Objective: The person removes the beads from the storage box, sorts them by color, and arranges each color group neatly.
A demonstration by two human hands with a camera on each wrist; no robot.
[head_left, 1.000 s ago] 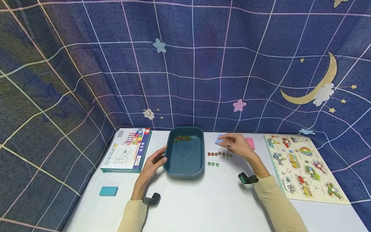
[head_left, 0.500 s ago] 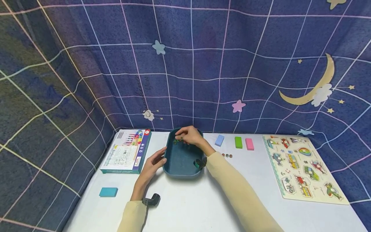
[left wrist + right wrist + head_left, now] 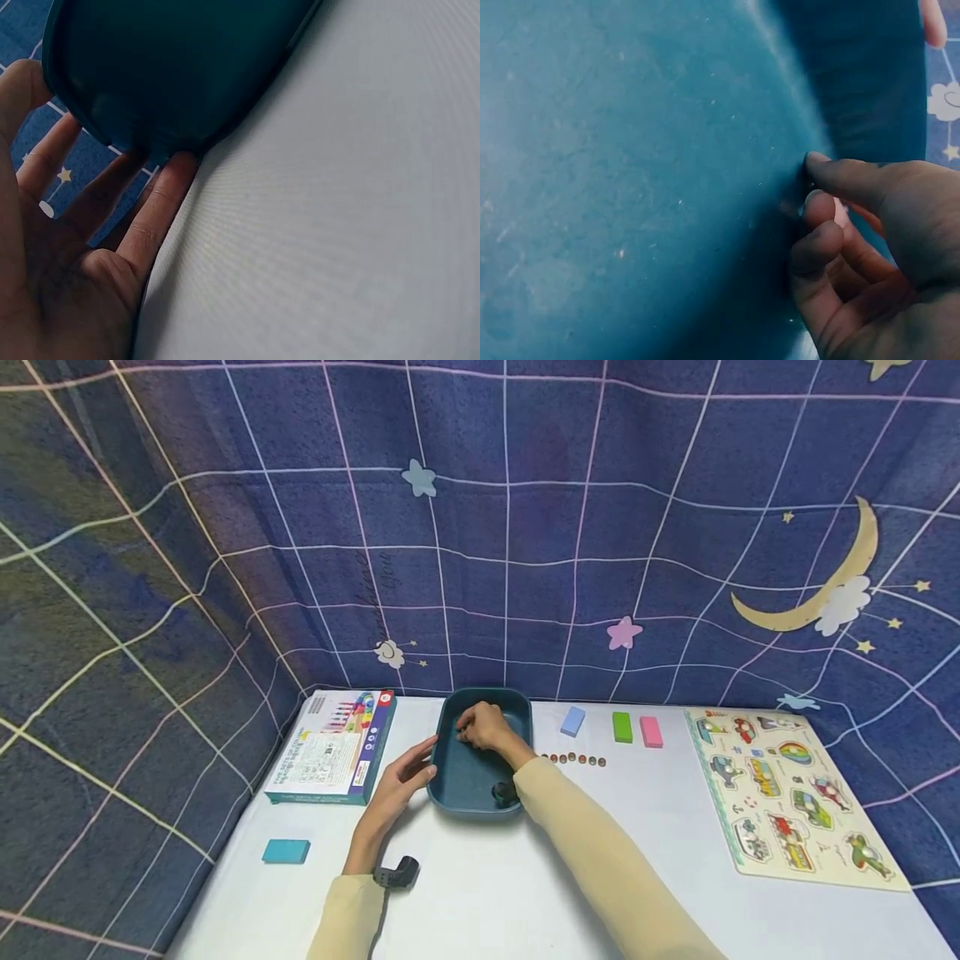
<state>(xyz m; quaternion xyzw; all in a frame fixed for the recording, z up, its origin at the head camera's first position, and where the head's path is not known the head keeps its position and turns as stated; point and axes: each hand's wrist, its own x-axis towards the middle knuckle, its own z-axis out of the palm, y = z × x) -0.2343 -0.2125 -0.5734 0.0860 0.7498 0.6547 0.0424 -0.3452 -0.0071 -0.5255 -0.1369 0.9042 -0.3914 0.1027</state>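
At ten o'clock inside the tray (image 3: pixel 480 815), the right hand (image 3: pixel 487 727) curls; whether it pinches anything I cannot tell. The left hand (image 3: pixel 397 781), fingers apart, touches the tray at nine. Beads (image 3: pixel 572 757) outside at three look light, slippery: pinch their sides.

bin (image 3: pixel 474 815) between box (image 3: pixel 321 762) and pieces (image 3: pixel 572 757) | three blocks (image 3: pixel 622 727) behind pieces | puzzle board (image 3: pixel 767 806) rightmost

"You" on curtain (image 3: pixel 540 539), box (image 3: pixel 366 745) print unreadable
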